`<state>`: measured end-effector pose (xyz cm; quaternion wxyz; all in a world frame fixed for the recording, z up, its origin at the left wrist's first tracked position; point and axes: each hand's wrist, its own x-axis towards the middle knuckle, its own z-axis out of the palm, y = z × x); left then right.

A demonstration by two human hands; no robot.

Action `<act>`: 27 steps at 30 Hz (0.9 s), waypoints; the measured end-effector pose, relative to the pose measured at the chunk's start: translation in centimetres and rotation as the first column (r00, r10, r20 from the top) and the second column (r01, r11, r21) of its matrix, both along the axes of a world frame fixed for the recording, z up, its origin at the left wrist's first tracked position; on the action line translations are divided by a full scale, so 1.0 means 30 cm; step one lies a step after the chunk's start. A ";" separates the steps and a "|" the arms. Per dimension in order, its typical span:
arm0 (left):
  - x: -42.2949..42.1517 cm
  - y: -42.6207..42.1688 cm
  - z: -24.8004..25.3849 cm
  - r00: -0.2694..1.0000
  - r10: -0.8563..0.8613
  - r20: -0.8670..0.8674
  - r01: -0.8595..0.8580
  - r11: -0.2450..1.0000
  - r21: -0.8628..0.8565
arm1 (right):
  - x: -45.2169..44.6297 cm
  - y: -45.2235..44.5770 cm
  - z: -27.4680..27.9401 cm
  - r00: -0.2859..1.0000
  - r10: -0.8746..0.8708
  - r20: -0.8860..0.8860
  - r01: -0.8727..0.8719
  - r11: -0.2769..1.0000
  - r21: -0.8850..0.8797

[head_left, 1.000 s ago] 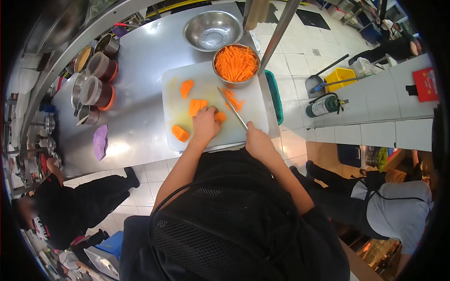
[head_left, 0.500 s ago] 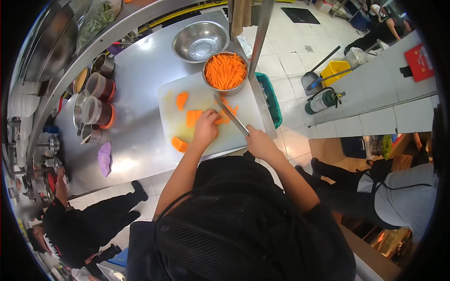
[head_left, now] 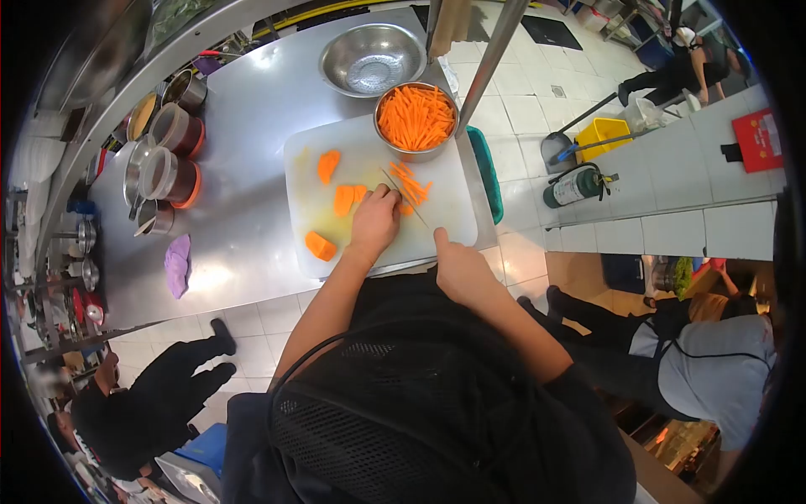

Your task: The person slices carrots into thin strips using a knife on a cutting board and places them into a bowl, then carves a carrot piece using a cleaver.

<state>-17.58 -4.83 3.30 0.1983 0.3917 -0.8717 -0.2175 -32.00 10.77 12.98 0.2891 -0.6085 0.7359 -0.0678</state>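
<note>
On the white cutting board [head_left: 437, 223], my left hand [head_left: 377, 220] has its fingers curled down over a carrot piece, which they mostly hide. My right hand [head_left: 467, 267] is wrapped round the handle of a knife [head_left: 405, 198]. The thin blade stands edge-on right beside my left fingertips. Cut carrot sticks [head_left: 411, 181] lie just past the blade. Larger carrot chunks [head_left: 320, 246] rest on the board's left side. At its far right corner stands a metal bowl [head_left: 416, 156] heaped with carrot sticks [head_left: 416, 119].
A wide metal bowl [head_left: 373, 60] stands behind the board. Lidded tubs [head_left: 170, 178] and pots line the counter's left, near a purple cloth [head_left: 176, 266]. A metal post [head_left: 493, 63] rises at the right edge, beside a green bin [head_left: 485, 178]. Other people stand on both sides.
The knife blade has turned from showing its flat side to nearly edge-on, close to my left fingers. Carrot sticks now lie more spread out beyond the blade. The view has shifted slightly.
</note>
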 end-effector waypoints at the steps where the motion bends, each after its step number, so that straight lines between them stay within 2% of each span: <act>1: 0.000 -0.001 -0.003 1.000 0.006 -0.002 -0.006 1.000 0.003 | 0.002 -0.007 -0.030 1.000 0.006 -0.002 -0.006 1.000 0.003; 4: 0.002 -0.013 -0.021 0.998 -0.004 -0.061 0.006 0.999 0.035 | 0.009 -0.048 -0.184 0.995 -0.068 0.072 0.071 0.997 -0.041; 6: 0.002 -0.024 -0.051 0.995 0.007 -0.104 -0.001 0.999 0.050 | 0.015 -0.121 -0.237 0.993 -0.057 0.101 0.077 0.976 -0.205; 10: 0.013 -0.040 -0.041 0.993 0.003 -0.117 0.006 0.997 0.081 | 0.043 -0.146 -0.064 0.992 -0.051 0.118 0.064 0.992 -0.107; 12: 0.013 -0.033 -0.060 0.989 0.034 -0.144 -0.019 0.995 0.100 | 0.078 -0.069 -0.008 0.995 -0.052 0.088 0.049 0.998 0.025; 13: 0.012 -0.025 -0.063 0.988 0.041 -0.149 -0.025 0.994 0.108 | 0.075 -0.067 -0.056 0.996 -0.046 0.082 0.043 0.999 0.032; 15: 0.012 -0.022 -0.061 0.983 0.092 -0.158 -0.073 0.990 0.121 | 0.069 -0.075 -0.198 0.991 -0.038 0.125 0.052 0.992 -0.113; 17: 0.011 -0.012 -0.045 0.986 0.099 -0.130 -0.083 0.989 0.125 | 0.053 -0.176 -0.199 0.989 -0.032 0.143 0.050 0.991 -0.125; 19: 0.013 -0.022 -0.041 0.990 0.095 -0.107 -0.082 0.990 0.115 | 0.060 -0.200 -0.127 0.987 -0.034 0.157 0.058 0.987 -0.149; 21: 0.018 -0.031 -0.058 0.994 0.077 -0.078 -0.068 0.992 0.108 | 0.086 -0.144 0.004 0.984 -0.060 0.167 0.067 0.997 -0.036; 24: 0.028 -0.029 -0.105 0.985 0.094 -0.142 -0.076 0.989 0.127 | 0.113 -0.084 -0.179 0.987 -0.091 0.131 0.104 0.990 -0.099; 27: 0.031 -0.019 -0.050 0.978 0.071 -0.194 -0.051 0.993 0.105 | 0.071 -0.211 -0.235 0.988 -0.053 0.142 0.076 0.983 -0.165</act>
